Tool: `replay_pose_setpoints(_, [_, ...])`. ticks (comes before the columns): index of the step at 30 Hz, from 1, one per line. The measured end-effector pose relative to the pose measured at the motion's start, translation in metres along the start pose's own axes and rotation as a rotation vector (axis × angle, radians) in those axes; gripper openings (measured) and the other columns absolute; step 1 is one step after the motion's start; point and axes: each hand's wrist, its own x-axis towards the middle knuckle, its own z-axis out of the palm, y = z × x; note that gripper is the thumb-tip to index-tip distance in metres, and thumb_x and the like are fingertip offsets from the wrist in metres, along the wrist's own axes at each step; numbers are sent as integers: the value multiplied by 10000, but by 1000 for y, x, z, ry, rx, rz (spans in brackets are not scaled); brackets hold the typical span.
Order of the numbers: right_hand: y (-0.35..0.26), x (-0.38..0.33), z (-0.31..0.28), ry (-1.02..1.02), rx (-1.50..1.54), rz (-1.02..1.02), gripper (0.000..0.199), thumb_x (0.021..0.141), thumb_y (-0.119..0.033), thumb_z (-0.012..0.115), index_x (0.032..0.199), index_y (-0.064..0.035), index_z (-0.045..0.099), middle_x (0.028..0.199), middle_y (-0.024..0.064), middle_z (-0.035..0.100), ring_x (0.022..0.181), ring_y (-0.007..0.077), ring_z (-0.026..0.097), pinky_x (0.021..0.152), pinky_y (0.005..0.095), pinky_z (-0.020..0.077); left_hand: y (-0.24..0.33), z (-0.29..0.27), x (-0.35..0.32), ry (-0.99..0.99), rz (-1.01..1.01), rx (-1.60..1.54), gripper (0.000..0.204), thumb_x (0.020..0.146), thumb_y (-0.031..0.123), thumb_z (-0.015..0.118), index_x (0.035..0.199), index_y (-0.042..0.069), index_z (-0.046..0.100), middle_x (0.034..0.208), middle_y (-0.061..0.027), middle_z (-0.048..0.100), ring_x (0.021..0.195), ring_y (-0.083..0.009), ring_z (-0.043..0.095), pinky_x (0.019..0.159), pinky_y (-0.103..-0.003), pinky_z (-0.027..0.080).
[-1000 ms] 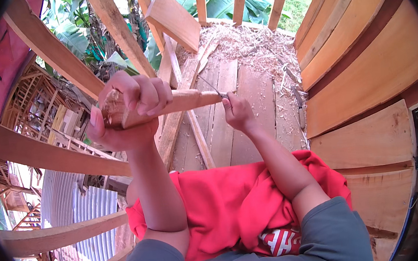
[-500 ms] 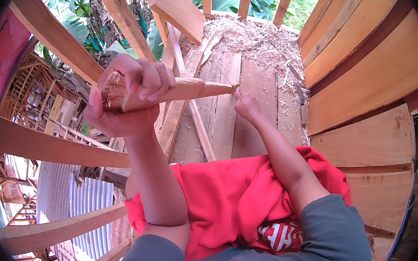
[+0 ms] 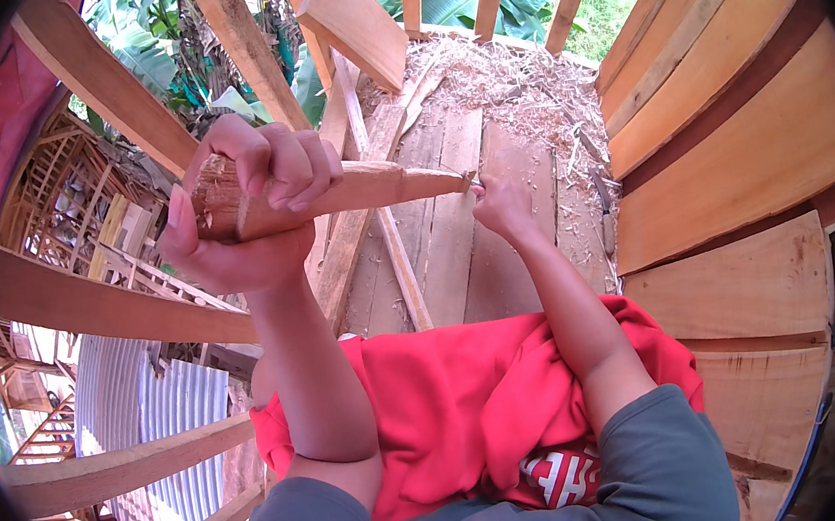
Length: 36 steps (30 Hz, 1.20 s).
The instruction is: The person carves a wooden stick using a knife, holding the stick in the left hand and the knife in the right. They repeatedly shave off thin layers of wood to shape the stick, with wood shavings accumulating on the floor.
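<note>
My left hand (image 3: 261, 200) is wrapped round the thick, rough-cut end of a tapering piece of wood (image 3: 370, 185), raised in front of me. The wood narrows toward the right, where its tip is cut to a step. At that tip is my right hand (image 3: 505, 204), closed, with a small shiny bit of something showing between its fingers and the wood. Most of what the right hand grips is hidden, so its kind cannot be told. A red cloth (image 3: 429, 380) with white lettering lies over my lap.
Wood shavings (image 3: 530, 74) heap on the plank floor (image 3: 447, 258) at the far side. A narrow dark tool (image 3: 606, 207) lies by the right plank wall (image 3: 740, 169). A beam (image 3: 359, 231), a thin strip (image 3: 401, 262) and a leaning board (image 3: 355, 25) stand ahead. Slatted rails (image 3: 109, 290) run along the left.
The thick end of the wood and my left hand have shifted slightly left. My right hand has moved a little to the right and down, uncovering a shiny bit at the tip.
</note>
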Motion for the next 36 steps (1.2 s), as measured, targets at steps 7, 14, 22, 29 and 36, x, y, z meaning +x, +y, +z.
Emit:
replay_pose_setpoints(7, [-5,5,-10,31,-180,-50,223,924,-293,569,967,-93,658,788,159,692,789,341,692,688,468,507,2,1,3,28,-9,-3,397,832,527,449,784,150,335,635,-12,367,582,-149,357,644,-336,297])
replay_pose_setpoints(14, [8,28,-27,16,-325,-369,169,885,-245,612,858,-86,662,723,130,673,712,327,677,636,462,494,1,9,9,18,-1,62,421,850,538,416,780,130,335,621,-14,364,569,-150,345,636,-338,314])
replay_pose_setpoints(22, [18,77,-83,-98,-915,-310,186,810,-179,639,936,-61,710,874,135,709,767,271,709,681,410,549,-4,25,9,-52,-31,131,483,878,580,383,788,106,360,604,-24,386,557,-145,324,598,-317,308])
replay_pose_setpoints(29, [41,66,-69,-91,183,117,297,961,-249,542,1059,-5,680,923,179,694,886,260,647,831,400,480,-2,11,8,-59,0,71,495,886,594,372,793,107,365,623,-23,394,558,-144,337,591,-315,305])
replay_pose_setpoints(36, [31,25,3,-317,754,316,357,1022,-360,423,920,-75,612,634,-1,474,453,106,376,403,292,310,-4,8,7,-79,3,49,479,888,586,387,793,117,364,633,-17,397,557,-136,346,596,-315,313])
